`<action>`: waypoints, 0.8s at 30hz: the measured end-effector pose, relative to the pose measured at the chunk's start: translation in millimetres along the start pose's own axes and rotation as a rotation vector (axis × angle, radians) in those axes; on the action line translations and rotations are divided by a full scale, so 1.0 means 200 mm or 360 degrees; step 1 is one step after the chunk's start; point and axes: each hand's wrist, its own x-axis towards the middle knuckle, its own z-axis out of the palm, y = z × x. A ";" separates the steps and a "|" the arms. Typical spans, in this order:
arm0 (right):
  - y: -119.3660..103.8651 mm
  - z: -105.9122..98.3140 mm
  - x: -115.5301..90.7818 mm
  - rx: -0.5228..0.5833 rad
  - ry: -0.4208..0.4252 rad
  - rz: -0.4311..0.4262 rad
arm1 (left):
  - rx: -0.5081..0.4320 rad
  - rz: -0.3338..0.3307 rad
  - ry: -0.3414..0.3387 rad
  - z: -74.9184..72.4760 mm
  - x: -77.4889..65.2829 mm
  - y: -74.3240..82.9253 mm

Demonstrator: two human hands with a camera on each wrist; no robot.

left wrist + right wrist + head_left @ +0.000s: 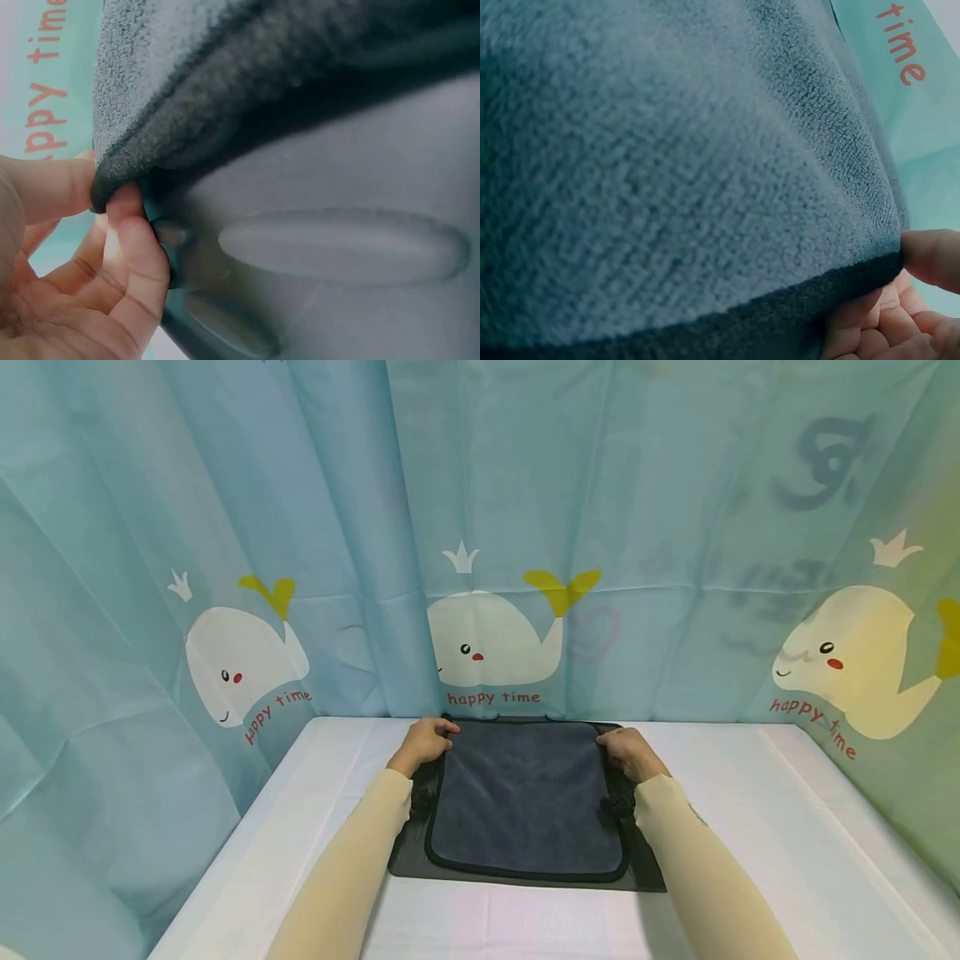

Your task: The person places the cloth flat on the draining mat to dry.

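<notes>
A dark grey towel (528,802) with a black bound edge is spread over a dark mat or board (408,852). My left hand (426,742) pinches the towel's far left corner between thumb and fingers. In the left wrist view, that corner is lifted off the board, which shows long raised ovals (345,247) on its surface. At the far right corner, my right hand (628,752) pinches the towel's edge. The right wrist view shows the thumb on top of the bound corner and the other fingers curled beneath it. The near edge of the towel lies along the board.
The board stands on a table with a white cloth (750,827), close to its far edge. A blue-green curtain (495,485) printed with whales hangs right behind the table and along its sides. The board's rim shows around the towel.
</notes>
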 end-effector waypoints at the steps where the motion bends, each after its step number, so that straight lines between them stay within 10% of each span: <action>1: 0.00 0.00 0.00 -0.0002 0.0006 0.0004 | 0.0006 -0.0001 0.0005 0.00 0.00 0.00; 16: 0.02 -0.03 -0.02 0.0130 -0.0138 -0.0078 | -0.0032 0.0060 -0.0115 -0.04 -0.08 -0.01; 24: 0.06 -0.02 -0.08 -0.0144 -0.0075 -0.0261 | -0.0047 0.0175 -0.0258 -0.08 -0.18 -0.04</action>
